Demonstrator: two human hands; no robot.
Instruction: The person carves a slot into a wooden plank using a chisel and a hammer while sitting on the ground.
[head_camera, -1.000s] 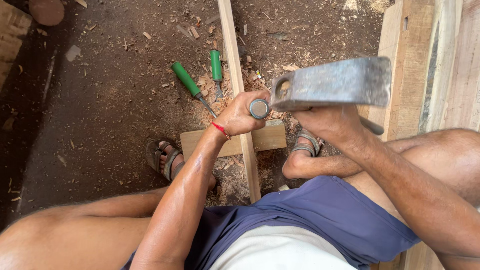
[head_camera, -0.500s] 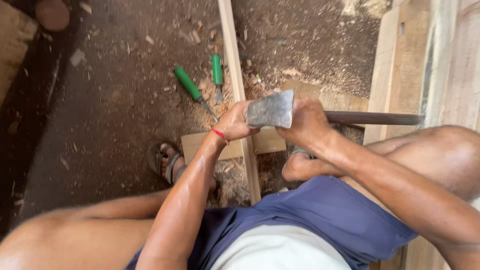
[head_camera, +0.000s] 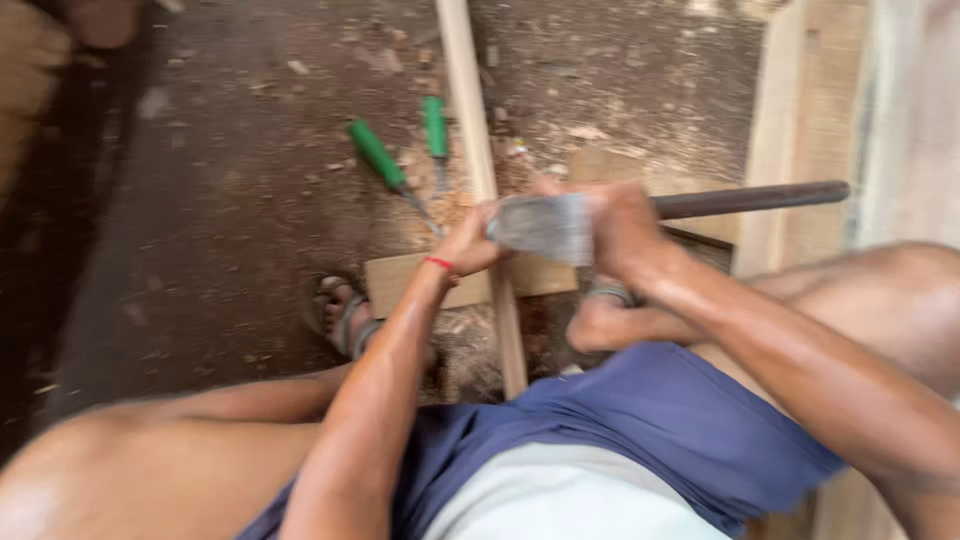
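Grey steel hatchet head (head_camera: 545, 227) in clenched right hand (head_camera: 620, 230); left hand (head_camera: 468, 243) fingers' grip unclear.

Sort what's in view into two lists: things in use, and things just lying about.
In use: left hand, right hand, hatchet, thin wooden strip, wood block under it.
Lying about: two green-handled chisels, wood chips.

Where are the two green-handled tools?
In the head view, the two green-handled tools lie on the dirt floor, just left of the long wooden strip, beyond the left hand.
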